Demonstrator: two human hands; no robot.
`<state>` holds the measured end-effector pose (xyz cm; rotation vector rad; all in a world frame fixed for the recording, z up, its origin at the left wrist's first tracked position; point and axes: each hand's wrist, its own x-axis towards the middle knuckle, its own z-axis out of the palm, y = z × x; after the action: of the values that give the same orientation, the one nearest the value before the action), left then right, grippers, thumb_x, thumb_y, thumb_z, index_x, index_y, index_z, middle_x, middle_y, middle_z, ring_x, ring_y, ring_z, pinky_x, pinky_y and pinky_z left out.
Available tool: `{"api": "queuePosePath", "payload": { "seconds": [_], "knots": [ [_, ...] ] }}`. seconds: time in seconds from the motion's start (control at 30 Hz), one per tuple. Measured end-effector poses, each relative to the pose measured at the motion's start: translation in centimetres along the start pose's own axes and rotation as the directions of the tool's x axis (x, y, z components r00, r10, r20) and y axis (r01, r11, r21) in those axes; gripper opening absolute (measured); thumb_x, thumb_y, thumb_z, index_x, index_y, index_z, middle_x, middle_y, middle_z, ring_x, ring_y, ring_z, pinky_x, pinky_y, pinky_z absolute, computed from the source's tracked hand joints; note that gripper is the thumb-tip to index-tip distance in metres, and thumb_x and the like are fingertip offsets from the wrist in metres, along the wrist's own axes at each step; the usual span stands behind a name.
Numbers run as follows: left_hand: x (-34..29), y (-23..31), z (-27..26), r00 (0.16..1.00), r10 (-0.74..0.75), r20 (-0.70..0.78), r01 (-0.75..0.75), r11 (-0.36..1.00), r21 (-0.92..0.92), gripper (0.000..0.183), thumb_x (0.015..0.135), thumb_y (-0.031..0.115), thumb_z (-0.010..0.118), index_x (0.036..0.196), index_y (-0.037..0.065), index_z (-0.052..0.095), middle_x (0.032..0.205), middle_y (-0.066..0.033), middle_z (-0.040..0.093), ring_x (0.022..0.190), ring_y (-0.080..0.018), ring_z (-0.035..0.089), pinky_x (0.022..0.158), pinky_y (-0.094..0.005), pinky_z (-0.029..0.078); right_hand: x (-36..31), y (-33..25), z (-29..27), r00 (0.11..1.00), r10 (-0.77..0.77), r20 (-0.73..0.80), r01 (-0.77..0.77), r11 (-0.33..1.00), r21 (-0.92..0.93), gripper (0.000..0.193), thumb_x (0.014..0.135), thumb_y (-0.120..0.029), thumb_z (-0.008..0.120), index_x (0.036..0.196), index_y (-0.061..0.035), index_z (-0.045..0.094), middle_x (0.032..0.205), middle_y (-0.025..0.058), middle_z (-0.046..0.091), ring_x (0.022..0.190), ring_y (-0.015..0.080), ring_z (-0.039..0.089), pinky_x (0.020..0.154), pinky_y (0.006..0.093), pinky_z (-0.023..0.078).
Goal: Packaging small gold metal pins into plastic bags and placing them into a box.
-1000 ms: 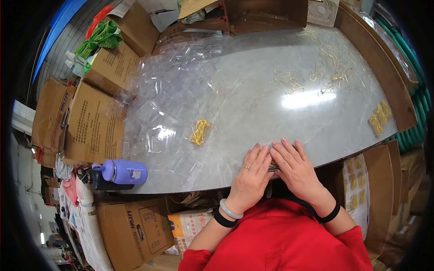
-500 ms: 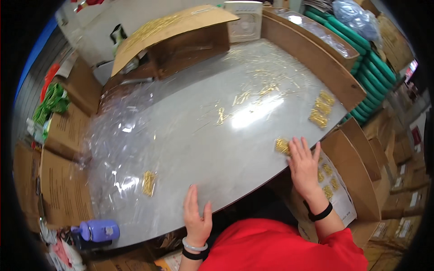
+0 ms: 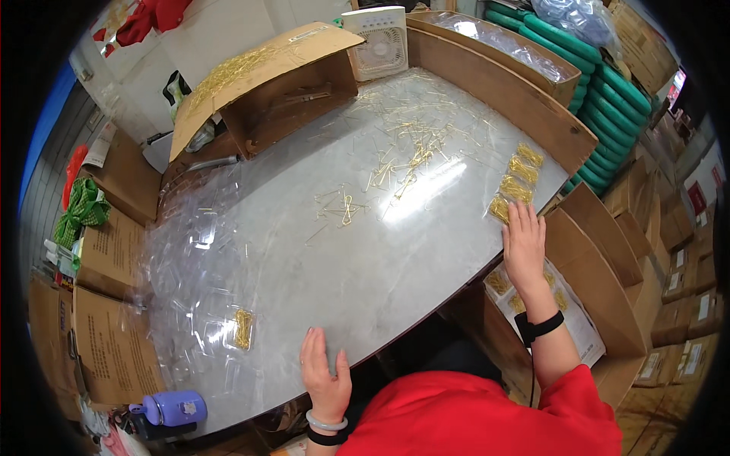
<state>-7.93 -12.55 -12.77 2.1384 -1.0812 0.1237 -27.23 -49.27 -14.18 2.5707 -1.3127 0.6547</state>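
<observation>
My right hand [image 3: 525, 247] lies flat with fingers stretched out at the table's right side. Its fingertips touch or nearly touch the nearest of several small packs of gold-coloured wire pieces [image 3: 517, 186], set in a row. By the near edge rests my left hand [image 3: 325, 378], fingers apart and nothing in it. To its left, one clear pack with gold wire pieces [image 3: 242, 328] sits among empty clear plastic packs [image 3: 201, 281]. Loose thin gold wire pieces [image 3: 418, 148], some bent, are scattered over the middle and far part of the grey table [image 3: 327, 281].
An open carton [image 3: 585, 266] with more gold packs on a white sheet stands below the right edge. At the back are a cardboard box [image 3: 293, 106] with wire pieces on its flap and a white fan [image 3: 380, 45]. A purple bottle [image 3: 179, 409] stands front left.
My right hand has moved away from me along the right side, and the pack beside it now joins the row's near end. My left hand stays by the edge. The view has shifted.
</observation>
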Motion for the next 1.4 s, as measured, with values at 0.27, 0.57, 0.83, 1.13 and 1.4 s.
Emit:
{"api": "queuePosePath", "payload": {
  "seconds": [0.27,0.57,0.83,1.13,1.4],
  "knots": [
    [0.1,0.4,-0.1,1.000,0.011,0.013,-0.010,1.000,-0.024,0.050,0.092,0.006,0.064,0.138,-0.007,0.050,0.138,-0.0254,0.054,0.131,-0.0438,0.050,0.109,-0.0482,0.042,0.3,1.4,-1.2,0.940,0.227,-0.255,-0.105,0.904,0.415,0.048,0.101,-0.027,0.057,0.142,-0.0025,0.049,0.140,0.0217,0.052,0.130,0.0391,0.048,0.113,0.0512,0.034],
    [0.0,0.1,0.1,0.999,0.033,0.014,-0.032,0.999,-0.033,0.048,0.093,0.006,0.064,0.138,-0.006,0.052,0.138,-0.0250,0.055,0.132,-0.0435,0.050,0.110,-0.0479,0.040,3.8,8.7,-2.2,0.669,0.310,0.676,-0.714,0.012,0.700,0.027,0.102,-0.026,0.062,0.111,-0.0004,0.063,0.090,0.0033,0.068,0.062,0.0044,0.052,0.051,0.0197,0.042],
    [0.0,0.2,0.2,0.999,0.041,0.014,-0.041,0.999,0.026,0.043,0.093,0.006,0.063,0.134,-0.007,0.055,0.135,-0.0241,0.056,0.131,-0.0428,0.051,0.109,-0.0484,0.041,6.1,8.2,-1.2,0.612,0.280,0.740,-0.775,0.026,0.631,0.021,0.098,-0.023,0.069,0.093,-0.0020,0.068,0.080,0.0014,0.067,0.057,0.0038,0.051,0.044,0.0200,0.038],
    [0.1,0.7,0.3,0.999,0.029,0.036,-0.031,0.997,0.072,0.040,0.092,0.004,0.062,0.130,-0.007,0.057,0.135,-0.0233,0.057,0.130,-0.0423,0.051,0.109,-0.0485,0.041,7.5,7.7,-1.5,0.567,0.147,0.810,-0.824,0.109,0.556,0.021,0.102,-0.020,0.063,0.087,-0.0053,0.064,0.078,-0.0006,0.065,0.057,0.0034,0.052,0.045,0.0198,0.040],
    [0.2,0.7,0.7,0.999,0.040,0.036,-0.043,0.995,0.088,0.039,0.092,0.004,0.061,0.130,-0.007,0.057,0.135,-0.0237,0.057,0.130,-0.0426,0.051,0.110,-0.0486,0.040,4.9,9.9,-2.2,0.604,0.054,0.795,-0.796,-0.012,0.605,0.014,0.105,-0.019,0.058,0.094,-0.0097,0.057,0.080,-0.0023,0.061,0.062,0.0041,0.052,0.050,0.0187,0.040]
  ]
}}
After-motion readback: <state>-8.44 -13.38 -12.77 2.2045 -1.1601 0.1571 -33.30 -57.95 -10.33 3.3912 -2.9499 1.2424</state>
